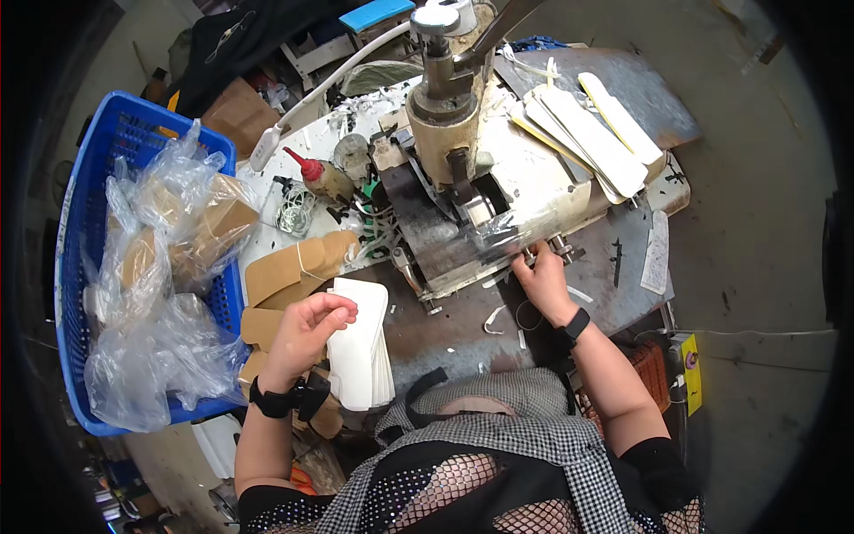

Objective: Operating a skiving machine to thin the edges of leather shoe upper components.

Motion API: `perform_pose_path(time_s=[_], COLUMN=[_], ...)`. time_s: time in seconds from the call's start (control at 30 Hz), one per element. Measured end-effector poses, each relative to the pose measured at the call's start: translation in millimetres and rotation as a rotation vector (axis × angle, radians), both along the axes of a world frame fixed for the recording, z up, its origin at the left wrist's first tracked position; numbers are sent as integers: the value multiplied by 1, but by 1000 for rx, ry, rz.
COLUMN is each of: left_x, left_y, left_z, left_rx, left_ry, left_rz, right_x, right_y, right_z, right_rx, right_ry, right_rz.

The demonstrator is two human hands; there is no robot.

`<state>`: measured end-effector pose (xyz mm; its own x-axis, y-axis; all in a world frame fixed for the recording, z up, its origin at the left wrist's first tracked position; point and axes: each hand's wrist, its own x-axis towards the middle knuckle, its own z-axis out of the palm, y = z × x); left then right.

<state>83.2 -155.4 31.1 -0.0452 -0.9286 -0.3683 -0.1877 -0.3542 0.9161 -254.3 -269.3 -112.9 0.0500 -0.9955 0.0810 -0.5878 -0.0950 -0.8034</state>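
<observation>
My left hand (311, 331) is curled with thumb and fingers together, over a stack of white flat pieces (363, 369); nothing shows between its fingertips. Brown card-like pieces (285, 271) lie beyond and beside that stack. At the front edge of a cream-coloured sewing-type machine (534, 200), my right hand (546, 287) closes its fingers on a small metal knob (531, 256). Part of the knob is hidden by the fingers. The machine's upright head (442, 116) stands over its dark metal plate, with clear plastic film along the front.
A blue crate (76, 267) holding bagged brown pieces stands at left. Near the machine are a red-tipped bottle (325, 178), tangled thread (295, 209) and scraps. Long white-and-yellow strips (583, 138) lie on the right of the machine bed. A white paper strip (656, 252) rests on the table's right.
</observation>
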Motion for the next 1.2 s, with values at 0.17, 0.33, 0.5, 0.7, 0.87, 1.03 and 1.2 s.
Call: perform_pose_path(time_s=[0.17, 0.33, 0.5, 0.7, 0.87, 1.03, 1.2], left_x=[-2, -6, -12, -18, -20, -24, -28], left_y=[12, 20, 24, 29, 34, 36, 35], left_z=[-2, -9, -9, -6, -7, -9, -8], left_rx=[8, 27, 27, 34, 55, 47, 59], left_ry=[-19, 4, 11, 13, 7, -6, -14], left_rz=[19, 49, 34, 49, 46, 44, 30], right_x=[2, 3, -5, -1, -2, 0, 1], right_y=[1, 4, -2, -4, -4, -1, 1], right_z=[2, 15, 12, 21, 11, 14, 23], right_rx=[-33, 19, 22, 62, -1, 36, 49], right_ry=[178, 304, 37, 92, 180, 234, 251], right_rz=[0, -10, 70, 81, 57, 42, 40])
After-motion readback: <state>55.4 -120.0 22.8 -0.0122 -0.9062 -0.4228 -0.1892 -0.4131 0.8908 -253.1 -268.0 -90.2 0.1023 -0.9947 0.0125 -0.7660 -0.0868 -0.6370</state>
